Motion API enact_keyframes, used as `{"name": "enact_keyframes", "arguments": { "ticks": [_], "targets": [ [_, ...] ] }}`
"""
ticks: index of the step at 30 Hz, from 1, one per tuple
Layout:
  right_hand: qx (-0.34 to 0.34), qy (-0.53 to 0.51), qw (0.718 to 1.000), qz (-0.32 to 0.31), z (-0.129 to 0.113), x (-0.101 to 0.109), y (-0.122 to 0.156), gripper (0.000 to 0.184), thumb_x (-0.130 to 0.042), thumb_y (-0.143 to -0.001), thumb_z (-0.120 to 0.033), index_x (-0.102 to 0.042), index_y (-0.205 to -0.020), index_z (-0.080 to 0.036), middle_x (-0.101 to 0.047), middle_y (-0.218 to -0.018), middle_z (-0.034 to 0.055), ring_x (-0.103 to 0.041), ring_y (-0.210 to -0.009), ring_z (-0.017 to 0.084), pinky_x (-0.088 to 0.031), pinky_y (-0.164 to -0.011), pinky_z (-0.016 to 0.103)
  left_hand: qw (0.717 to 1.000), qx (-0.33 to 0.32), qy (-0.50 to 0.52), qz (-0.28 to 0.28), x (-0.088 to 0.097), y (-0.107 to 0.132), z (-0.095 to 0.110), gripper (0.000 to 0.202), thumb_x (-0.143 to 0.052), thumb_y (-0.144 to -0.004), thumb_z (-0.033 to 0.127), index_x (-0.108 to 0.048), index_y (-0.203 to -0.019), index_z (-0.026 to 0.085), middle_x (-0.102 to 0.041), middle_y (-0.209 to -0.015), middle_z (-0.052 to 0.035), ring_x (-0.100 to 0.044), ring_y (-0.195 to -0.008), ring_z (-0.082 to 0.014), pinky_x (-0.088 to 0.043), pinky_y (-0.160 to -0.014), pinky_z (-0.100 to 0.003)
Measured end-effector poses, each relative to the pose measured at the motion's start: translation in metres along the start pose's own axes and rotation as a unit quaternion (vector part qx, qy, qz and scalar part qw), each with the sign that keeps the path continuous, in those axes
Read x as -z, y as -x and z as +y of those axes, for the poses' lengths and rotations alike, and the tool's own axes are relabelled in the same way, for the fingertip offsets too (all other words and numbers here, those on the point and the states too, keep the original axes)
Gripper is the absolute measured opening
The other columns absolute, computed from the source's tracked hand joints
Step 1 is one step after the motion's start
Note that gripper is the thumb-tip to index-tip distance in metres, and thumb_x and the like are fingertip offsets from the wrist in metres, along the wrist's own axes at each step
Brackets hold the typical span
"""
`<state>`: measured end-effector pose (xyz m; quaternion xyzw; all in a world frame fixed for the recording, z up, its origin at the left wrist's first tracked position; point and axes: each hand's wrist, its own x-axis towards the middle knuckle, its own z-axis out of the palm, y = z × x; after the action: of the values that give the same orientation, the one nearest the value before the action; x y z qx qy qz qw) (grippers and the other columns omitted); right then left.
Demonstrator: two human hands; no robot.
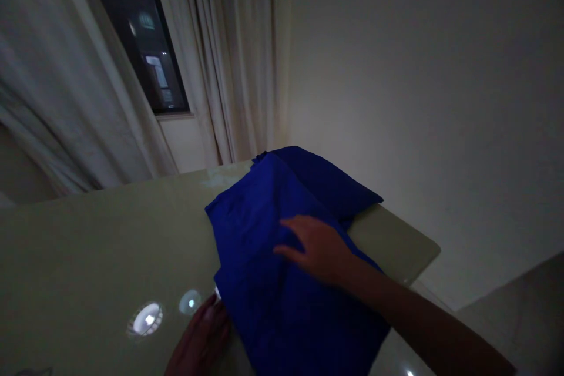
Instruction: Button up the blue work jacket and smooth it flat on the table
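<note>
Rumpled deep-blue cloth probably smooths best under flat palms; right hand spread, near left hand unclear.

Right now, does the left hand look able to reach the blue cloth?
Probably yes: the left hand is beside the left edge of the blue cloth, and nothing visible blocks it; whether they touch is unclear.

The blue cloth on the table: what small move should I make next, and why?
I'd probably lower your open right hand and gently smooth the dark blue fabric cloth. That hand is over its middle, the cloth's outline looks uneven, and your left hand is by its left edge. Whether either hand touches the fabric is hard to tell.
</note>
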<state>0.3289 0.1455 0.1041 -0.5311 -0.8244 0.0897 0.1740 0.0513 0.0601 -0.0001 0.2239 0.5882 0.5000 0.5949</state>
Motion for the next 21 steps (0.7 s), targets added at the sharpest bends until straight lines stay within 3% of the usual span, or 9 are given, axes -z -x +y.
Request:
{"name": "enact_keyframes", "arguments": {
  "ticks": [2, 5, 8, 11, 13, 15, 18, 19, 21],
  "targets": [
    [-0.145, 0.018, 0.987, 0.065, 0.044, 0.006, -0.022, 0.075, -0.054, -0.097, -0.070, -0.052, -0.147, -0.014, -0.055, -0.148, 0.0230, -0.053, -0.136, 0.041, -0.040, -0.113, 0.052, 0.998, 0.030, 0.045, -0.013, -0.027, -0.011, 0.020, 0.056, -0.070, -0.091, 0.045, -0.058, -0.140, 0.022, -0.062, -0.149, -0.0145, -0.059, -0.137, -0.0326, -0.049, -0.115, -0.050],
    [-0.255, -0.004, 0.967, 0.019, 0.096, 0.003, -0.047, 0.081, -0.066, -0.089, -0.070, -0.055, -0.142, -0.008, -0.060, -0.140, 0.0283, -0.061, -0.126, 0.044, -0.049, -0.103, 0.052, 0.991, 0.063, 0.071, -0.100, -0.070, -0.021, 0.053, 0.048, -0.070, -0.092, 0.042, -0.065, -0.134, 0.020, -0.067, -0.142, -0.0154, -0.063, -0.132, -0.0316, -0.053, -0.112, -0.047],
    [-0.255, -0.075, 0.964, -0.018, 0.108, -0.015, -0.054, 0.070, -0.079, -0.082, -0.055, -0.062, -0.134, -0.010, -0.068, -0.130, 0.0239, -0.067, -0.117, 0.040, -0.052, -0.099, 0.049, 0.985, 0.080, 0.071, -0.136, -0.111, -0.038, 0.076, 0.055, -0.075, -0.088, 0.047, -0.066, -0.134, 0.019, -0.074, -0.131, -0.0161, -0.070, -0.122, -0.0325, -0.058, -0.105, -0.047],
    [-0.153, -0.224, 0.962, -0.038, 0.089, -0.029, -0.047, 0.038, -0.073, -0.085, -0.033, -0.072, -0.119, -0.016, -0.074, -0.121, 0.0120, -0.068, -0.113, 0.033, -0.053, -0.100, 0.045, 0.977, 0.131, 0.032, -0.165, -0.138, -0.062, 0.083, 0.066, -0.082, -0.080, 0.052, -0.066, -0.133, 0.016, -0.077, -0.122, -0.0182, -0.074, -0.113, -0.0351, -0.061, -0.098, -0.050],
    [-0.060, -0.326, 0.940, -0.081, 0.073, -0.030, -0.038, 0.028, -0.067, -0.086, -0.029, -0.075, -0.111, -0.019, -0.076, -0.113, 0.0045, -0.070, -0.108, 0.028, -0.054, -0.097, 0.041, 0.963, 0.166, -0.019, -0.209, -0.140, -0.075, 0.082, 0.066, -0.085, -0.076, 0.050, -0.068, -0.128, 0.013, -0.079, -0.116, -0.0198, -0.076, -0.106, -0.0361, -0.062, -0.096, -0.050],
    [-0.018, -0.377, 0.915, -0.140, 0.065, -0.024, -0.029, 0.028, -0.070, -0.086, -0.034, -0.076, -0.110, -0.021, -0.077, -0.110, 0.0018, -0.071, -0.101, 0.025, -0.056, -0.091, 0.037, 0.949, 0.163, -0.077, -0.257, -0.128, -0.081, 0.081, 0.063, -0.089, -0.072, 0.040, -0.069, -0.124, 0.012, -0.080, -0.109, -0.0194, -0.078, -0.099, -0.0363, -0.062, -0.095, -0.050],
    [-0.076, -0.399, 0.892, -0.198, 0.073, -0.007, -0.022, 0.041, -0.073, -0.085, -0.055, -0.075, -0.102, -0.018, -0.077, -0.098, 0.0059, -0.071, -0.079, 0.021, -0.055, -0.070, 0.031, 0.942, 0.096, -0.138, -0.291, -0.093, -0.082, 0.101, 0.060, -0.087, -0.067, 0.031, -0.068, -0.121, 0.015, -0.081, -0.104, -0.0150, -0.078, -0.094, -0.0358, -0.062, -0.093, -0.051],
    [-0.112, -0.406, 0.889, -0.178, 0.080, -0.002, -0.023, 0.048, -0.071, -0.085, -0.062, -0.074, -0.099, -0.016, -0.076, -0.095, 0.0075, -0.070, -0.072, 0.019, -0.053, -0.064, 0.029, 0.946, 0.053, -0.165, -0.274, -0.082, -0.082, 0.118, 0.057, -0.086, -0.067, 0.033, -0.068, -0.119, 0.017, -0.082, -0.103, -0.0132, -0.078, -0.093, -0.0355, -0.063, -0.092, -0.051],
    [-0.178, -0.427, 0.883, -0.077, 0.094, 0.005, -0.029, 0.055, -0.068, -0.085, -0.069, -0.071, -0.099, -0.016, -0.075, -0.096, 0.0098, -0.068, -0.068, 0.017, -0.049, -0.059, 0.027, 0.942, -0.084, -0.252, -0.207, -0.066, -0.080, 0.165, 0.050, -0.082, -0.067, 0.038, -0.068, -0.112, 0.018, -0.081, -0.099, -0.0106, -0.077, -0.091, -0.0344, -0.063, -0.088, -0.049]
  ]
}}
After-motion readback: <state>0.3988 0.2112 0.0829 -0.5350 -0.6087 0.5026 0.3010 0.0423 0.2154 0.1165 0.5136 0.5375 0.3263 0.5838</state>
